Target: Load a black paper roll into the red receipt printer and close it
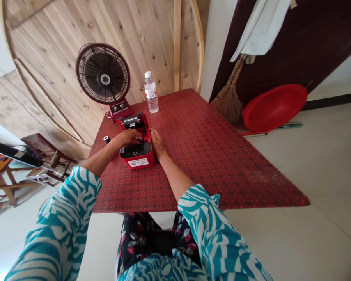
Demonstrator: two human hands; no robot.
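Note:
A red and black label printer (138, 160) sits on the table with its lid (131, 120) raised and its inside exposed. My left hand (130, 137) reaches into the printer's compartment from the left. Its fingers are curled and pressed down inside, and what they hold, if anything, is hidden. Along the printer's right wall lies my right hand (157, 143), fingers stretched forward and flat against the red casing. A small dark roll with a white end (106, 139) lies left of the printer, by my left forearm.
The table (210, 156) has a red patterned cover. Behind the printer stand a dark red fan (104, 78) and a water bottle (151, 93). A broom (229, 97) and a red basin (276, 107) are on the right. Wooden chairs (43, 152) stand left.

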